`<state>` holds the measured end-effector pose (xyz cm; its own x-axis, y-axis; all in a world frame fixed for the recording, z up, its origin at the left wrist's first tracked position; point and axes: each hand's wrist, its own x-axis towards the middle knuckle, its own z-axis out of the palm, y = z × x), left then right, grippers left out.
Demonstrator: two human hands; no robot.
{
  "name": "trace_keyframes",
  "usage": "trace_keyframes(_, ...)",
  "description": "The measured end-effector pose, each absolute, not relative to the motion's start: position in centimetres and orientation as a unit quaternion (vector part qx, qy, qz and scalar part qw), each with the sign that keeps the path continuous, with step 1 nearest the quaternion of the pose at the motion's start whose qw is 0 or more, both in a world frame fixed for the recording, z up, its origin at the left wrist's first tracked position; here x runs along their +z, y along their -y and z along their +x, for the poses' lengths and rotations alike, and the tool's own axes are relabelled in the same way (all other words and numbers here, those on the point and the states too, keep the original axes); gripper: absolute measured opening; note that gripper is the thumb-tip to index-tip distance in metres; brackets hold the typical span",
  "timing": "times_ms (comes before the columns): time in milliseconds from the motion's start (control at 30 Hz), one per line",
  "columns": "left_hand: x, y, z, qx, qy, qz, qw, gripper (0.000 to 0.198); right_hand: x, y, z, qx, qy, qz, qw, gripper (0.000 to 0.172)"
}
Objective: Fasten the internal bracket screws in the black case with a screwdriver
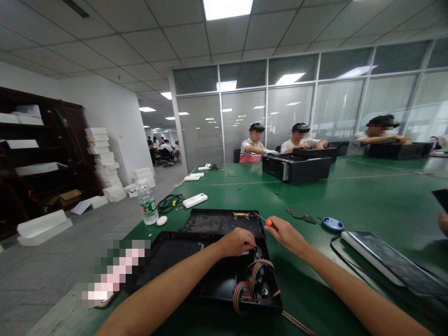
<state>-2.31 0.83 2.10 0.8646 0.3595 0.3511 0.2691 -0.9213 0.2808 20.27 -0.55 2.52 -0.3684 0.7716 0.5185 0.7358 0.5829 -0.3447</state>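
Find the shallow black case (217, 285) in the foreground, on the green table (353, 196), with open side up, and a flat black panel (217, 221) lying just behind its far wall. Note the left hand (238, 241) near the far right corner of the case, with fingers bent and drawn close together; cannot tell about anything between the fingertips. Note the right hand (285, 233), wrapped around an orange-handled screwdriver (269, 223), with the thin shaft pointing to a brass-coloured strip (242, 215) on the panel; cannot tell about contact of the tip.

Judging by look, expect from the case a stiff body, moderate weight and a rather slippery, glossy floor. Better to take hold of it by the raised side walls, one hand to each side. Treat gently the striped ribbon cable (252, 280), looped at the right side: soft, probably fragile at the ends, never good for lifting. Expect a light, rigid screwdriver, best held by its handle.
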Motion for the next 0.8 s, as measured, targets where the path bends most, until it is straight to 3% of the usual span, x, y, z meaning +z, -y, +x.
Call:
trace_keyframes(267,2.0,-0.7,-3.1,0.2,-0.156,0.962,0.099,0.018,3.0,1.1,19.4,0.049,0.835,-0.41,0.364,0.017)
trace_keyframes(433,1.8,-0.9,-3.3,0.221,-0.159,0.956,0.112,0.016,3.6,0.2,20.4,0.18,0.825,-0.408,0.348,0.026)
trace_keyframes(667,1.5,-1.0,-3.1,0.227,-0.194,0.946,0.124,0.016,3.4,-0.8,21.6,0.287,0.635,-0.426,0.577,0.034)
trace_keyframes(800,1.5,-0.8,-3.0,0.235,-0.197,0.943,0.127,0.018,3.7,-0.2,21.1,0.254,0.646,-0.432,0.575,0.035)
